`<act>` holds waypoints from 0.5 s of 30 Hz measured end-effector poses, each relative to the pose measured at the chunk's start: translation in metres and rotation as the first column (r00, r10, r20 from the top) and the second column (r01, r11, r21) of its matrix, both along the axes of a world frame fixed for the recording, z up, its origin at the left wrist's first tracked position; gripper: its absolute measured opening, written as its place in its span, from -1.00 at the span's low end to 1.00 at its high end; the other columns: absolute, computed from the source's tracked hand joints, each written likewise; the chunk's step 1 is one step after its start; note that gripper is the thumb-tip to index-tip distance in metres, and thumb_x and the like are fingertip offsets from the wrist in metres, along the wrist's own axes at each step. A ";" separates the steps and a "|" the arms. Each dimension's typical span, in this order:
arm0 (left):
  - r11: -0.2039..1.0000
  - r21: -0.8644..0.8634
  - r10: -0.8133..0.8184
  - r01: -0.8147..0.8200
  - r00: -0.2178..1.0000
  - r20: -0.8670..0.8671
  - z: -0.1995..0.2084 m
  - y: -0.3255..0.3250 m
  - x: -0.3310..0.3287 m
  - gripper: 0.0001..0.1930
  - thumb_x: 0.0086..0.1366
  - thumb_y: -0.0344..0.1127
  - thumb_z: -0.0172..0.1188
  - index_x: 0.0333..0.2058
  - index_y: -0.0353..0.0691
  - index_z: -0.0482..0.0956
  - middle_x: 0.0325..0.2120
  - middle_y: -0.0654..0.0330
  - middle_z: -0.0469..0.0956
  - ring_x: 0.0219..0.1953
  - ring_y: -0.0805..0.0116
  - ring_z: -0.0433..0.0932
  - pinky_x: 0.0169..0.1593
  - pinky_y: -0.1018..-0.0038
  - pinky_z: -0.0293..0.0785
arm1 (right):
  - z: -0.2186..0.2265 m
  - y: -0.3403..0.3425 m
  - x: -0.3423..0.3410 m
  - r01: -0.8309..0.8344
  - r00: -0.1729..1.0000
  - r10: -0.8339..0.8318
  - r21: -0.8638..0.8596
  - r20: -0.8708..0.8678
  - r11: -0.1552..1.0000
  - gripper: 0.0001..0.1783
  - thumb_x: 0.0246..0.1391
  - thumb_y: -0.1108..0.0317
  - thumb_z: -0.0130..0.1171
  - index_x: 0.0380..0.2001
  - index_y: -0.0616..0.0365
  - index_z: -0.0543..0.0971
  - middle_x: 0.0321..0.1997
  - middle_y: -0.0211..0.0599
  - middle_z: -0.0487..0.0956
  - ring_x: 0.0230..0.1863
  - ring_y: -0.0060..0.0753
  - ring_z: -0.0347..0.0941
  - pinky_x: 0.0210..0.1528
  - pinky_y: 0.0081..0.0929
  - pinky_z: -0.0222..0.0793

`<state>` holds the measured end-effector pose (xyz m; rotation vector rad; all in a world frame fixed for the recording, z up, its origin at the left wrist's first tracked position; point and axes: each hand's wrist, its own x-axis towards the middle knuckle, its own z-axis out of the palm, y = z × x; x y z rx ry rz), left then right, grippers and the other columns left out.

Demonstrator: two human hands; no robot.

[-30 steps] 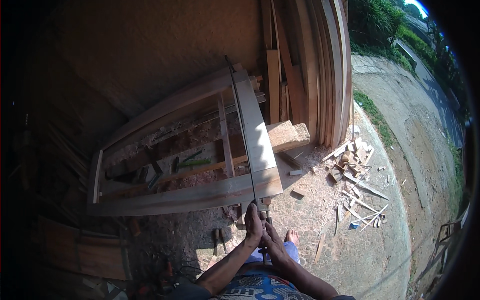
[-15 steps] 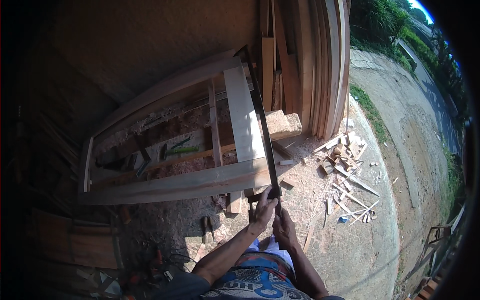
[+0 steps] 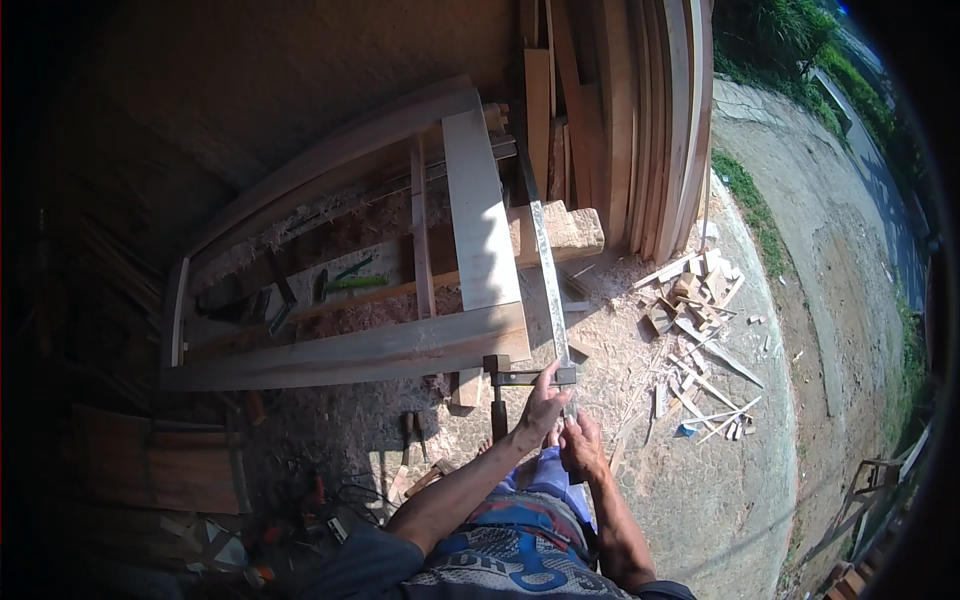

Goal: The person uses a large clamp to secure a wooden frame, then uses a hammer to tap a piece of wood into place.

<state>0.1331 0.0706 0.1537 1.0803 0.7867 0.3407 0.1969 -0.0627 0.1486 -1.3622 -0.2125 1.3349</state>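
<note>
Since the earlier head view, the bar clamp has swung off the pale end rail of the wooden frame and now slants just to its right, with sunlight on its metal bar. In the head view now, the left hand is curled around the bar just below the clamp's sliding arm, and the right hand is closed in a fist around the lower end. The frame lies above shavings-strewn ground, a squared beam sticking out past its end rail; a green-handled tool shows through its opening. Tall boards stand by the shaded wall. Offcuts litter the sunlit paving at right; beyond its curved edge run a grass strip and a road.
</note>
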 end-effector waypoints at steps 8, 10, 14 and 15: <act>0.896 0.439 0.156 -0.067 0.973 -0.170 0.017 -0.016 -0.041 -0.62 0.33 -0.36 0.17 0.07 -0.29 0.35 -0.48 0.29 0.42 -0.46 0.56 0.35 -0.37 0.54 0.35 | -0.013 -0.012 0.026 -0.029 0.994 0.030 0.013 -0.104 0.999 -0.68 0.39 0.07 -0.06 -0.04 0.06 0.42 -0.66 -0.52 0.37 -0.80 -0.63 0.19 -0.79 -0.62 0.10; 0.844 0.509 0.284 -0.169 0.946 -0.157 0.037 -0.024 -0.058 -0.65 0.31 -0.29 0.22 -0.01 -0.28 0.38 -0.47 0.29 0.39 -0.44 0.54 0.34 -0.36 0.51 0.35 | -0.016 -0.017 0.030 -0.034 0.997 0.035 0.026 -0.070 0.999 -0.70 0.40 0.09 -0.08 -0.04 0.07 0.42 -0.65 -0.51 0.37 -0.80 -0.63 0.20 -0.79 -0.61 0.12; 0.849 0.397 0.468 -0.349 0.846 -0.257 -0.014 0.001 -0.092 -0.39 0.25 -0.14 0.33 0.10 -0.34 0.24 -0.23 0.14 0.41 -0.16 0.35 0.40 -0.07 0.38 0.36 | -0.024 -0.017 0.028 -0.047 0.969 0.071 0.106 -0.238 0.993 -0.71 0.41 0.12 -0.10 0.00 0.07 0.38 -0.62 -0.43 0.42 -0.77 -0.55 0.27 -0.77 -0.57 0.21; 0.902 0.103 0.430 -0.418 0.861 -0.273 -0.010 0.014 -0.083 -0.37 0.24 -0.17 0.33 0.12 -0.35 0.21 -0.25 0.16 0.42 -0.16 0.34 0.42 -0.04 0.38 0.36 | -0.024 -0.015 0.029 -0.037 0.951 0.077 0.137 -0.298 0.990 -0.71 0.41 0.13 -0.10 0.01 0.07 0.37 -0.61 -0.41 0.43 -0.76 -0.53 0.28 -0.76 -0.57 0.23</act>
